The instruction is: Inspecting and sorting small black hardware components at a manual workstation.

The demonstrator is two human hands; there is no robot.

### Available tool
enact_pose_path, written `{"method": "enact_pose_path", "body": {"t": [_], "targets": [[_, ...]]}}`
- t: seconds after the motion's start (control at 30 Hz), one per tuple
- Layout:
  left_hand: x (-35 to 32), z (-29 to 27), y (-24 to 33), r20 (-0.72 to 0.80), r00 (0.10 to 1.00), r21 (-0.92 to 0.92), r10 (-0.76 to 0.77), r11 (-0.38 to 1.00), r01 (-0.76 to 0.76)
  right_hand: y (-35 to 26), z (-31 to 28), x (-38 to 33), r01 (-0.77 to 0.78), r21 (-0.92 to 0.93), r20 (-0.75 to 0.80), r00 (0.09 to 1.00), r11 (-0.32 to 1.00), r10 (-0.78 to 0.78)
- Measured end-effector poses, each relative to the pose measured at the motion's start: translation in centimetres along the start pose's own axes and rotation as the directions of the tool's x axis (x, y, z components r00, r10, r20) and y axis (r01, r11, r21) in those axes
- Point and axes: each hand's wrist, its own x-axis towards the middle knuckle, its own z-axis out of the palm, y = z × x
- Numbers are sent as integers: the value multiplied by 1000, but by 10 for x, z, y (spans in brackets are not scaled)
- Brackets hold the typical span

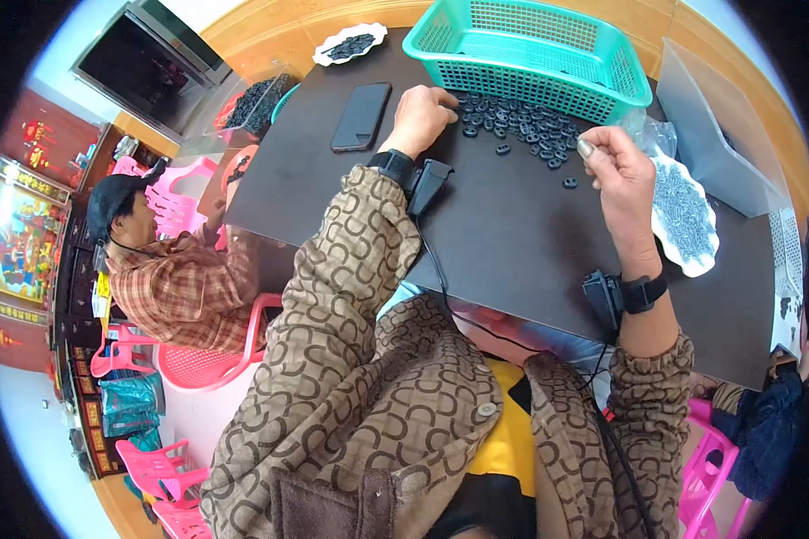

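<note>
A heap of small black ring-shaped parts lies on the dark table in front of a teal plastic basket. My left hand rests on the table at the left end of the heap, fingers curled down onto the parts. My right hand is raised just right of the heap, thumb and fingers pinched together; a tiny part may be between them but I cannot make it out. One stray black part lies near that hand. Both wrists wear black bands with small black devices.
A black phone lies left of my left hand. A white tray of small grey parts sits at right, another white dish of black parts at the far edge. A person in a plaid shirt sits at left among pink chairs.
</note>
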Motion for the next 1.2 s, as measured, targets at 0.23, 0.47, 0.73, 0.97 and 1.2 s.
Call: {"method": "enact_pose_path", "body": {"t": [0.23, 0.47, 0.73, 0.97, 1.2], "targets": [[14, 6, -4, -21, 1000, 116, -19, 993, 21, -12, 3, 1, -79, 41, -20, 997, 996, 80], [26, 9, -7, -54, 995, 217, -84, 972, 93, -19, 1, 8, -54, 28, -7, 999, 998, 54], [9, -12, 74, 364, 920, -854, -143, 344, 391, -18, -21, 15, -246, 321, 64, 969, 915, 238], [-12, 3, 206, 438, 898, -897, 45, -38, 440, -20, -31, 24, -293, 627, 122, 952, 722, 281], [-29, 17, 229, 474, 880, -861, 2, -206, 464, -41, -32, 24, -241, 611, 131, 970, 754, 204]]}}
